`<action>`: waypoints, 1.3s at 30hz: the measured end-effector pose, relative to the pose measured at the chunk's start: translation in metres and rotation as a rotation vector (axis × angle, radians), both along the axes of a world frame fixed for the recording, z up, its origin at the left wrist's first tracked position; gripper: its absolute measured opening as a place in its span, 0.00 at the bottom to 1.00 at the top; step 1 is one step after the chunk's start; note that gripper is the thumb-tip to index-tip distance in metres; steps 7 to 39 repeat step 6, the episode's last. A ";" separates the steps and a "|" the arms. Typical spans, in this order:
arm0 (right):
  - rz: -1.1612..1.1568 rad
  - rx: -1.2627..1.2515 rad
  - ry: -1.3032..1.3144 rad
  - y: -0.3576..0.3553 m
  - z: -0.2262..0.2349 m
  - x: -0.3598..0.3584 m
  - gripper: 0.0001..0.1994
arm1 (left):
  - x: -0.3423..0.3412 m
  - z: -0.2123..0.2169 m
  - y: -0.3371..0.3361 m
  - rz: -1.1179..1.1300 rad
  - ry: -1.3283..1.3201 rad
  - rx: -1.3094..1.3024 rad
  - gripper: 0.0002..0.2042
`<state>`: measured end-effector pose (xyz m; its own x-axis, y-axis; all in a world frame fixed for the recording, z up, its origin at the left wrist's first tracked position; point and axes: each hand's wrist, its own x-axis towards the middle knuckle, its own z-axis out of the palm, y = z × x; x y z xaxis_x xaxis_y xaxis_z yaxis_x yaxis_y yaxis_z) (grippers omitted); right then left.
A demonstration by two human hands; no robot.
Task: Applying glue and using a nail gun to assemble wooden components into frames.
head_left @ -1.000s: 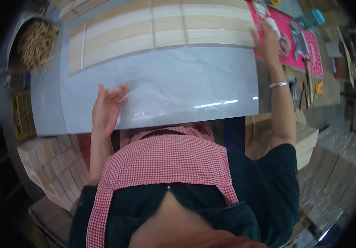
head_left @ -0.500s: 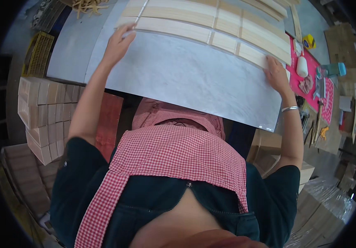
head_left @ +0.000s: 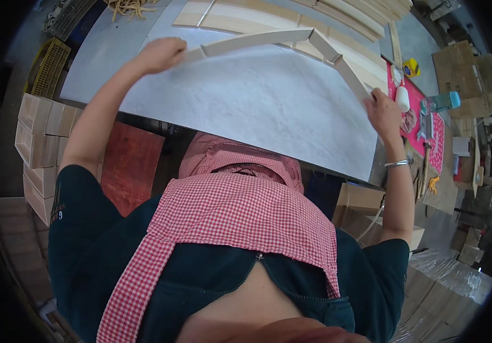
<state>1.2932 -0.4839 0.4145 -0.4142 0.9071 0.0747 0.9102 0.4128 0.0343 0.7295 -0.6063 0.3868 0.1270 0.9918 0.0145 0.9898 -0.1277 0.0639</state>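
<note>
My left hand [head_left: 165,55] is closed around one end of a pale wooden strip [head_left: 251,40], and my right hand [head_left: 383,116] pinches its other end. The strip is jointed into flat segments. It stands on edge and bends at the joints, arching away from me above the white marbled tabletop [head_left: 246,108]. Behind it lie more flat pale wooden strips [head_left: 234,23], side by side, with narrow lines crossing them. A silver bangle [head_left: 397,164] circles my right wrist.
On the right, a pink cloth [head_left: 435,154] carries a white bottle [head_left: 402,99] and a teal-lidded container [head_left: 443,102]. A yellow tape measure [head_left: 411,67] lies behind them. Wooden boxes [head_left: 37,143] are stacked at left, near a yellow crate [head_left: 50,67] and a red board [head_left: 130,166].
The nearest strip has come up off the table and towards me, apart from the others, and now bends at its joints. Both hands have closed on its ends; my left elbow has moved outward.
</note>
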 end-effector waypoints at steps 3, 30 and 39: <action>-0.032 -0.008 0.076 -0.033 -0.006 -0.025 0.18 | 0.062 0.013 -0.024 -0.036 -0.181 -0.110 0.08; -0.037 -0.104 0.098 -0.060 -0.009 -0.056 0.26 | 0.095 0.007 -0.032 -0.052 -0.388 -0.179 0.13; -0.037 -0.104 0.098 -0.060 -0.009 -0.056 0.26 | 0.095 0.007 -0.032 -0.052 -0.388 -0.179 0.13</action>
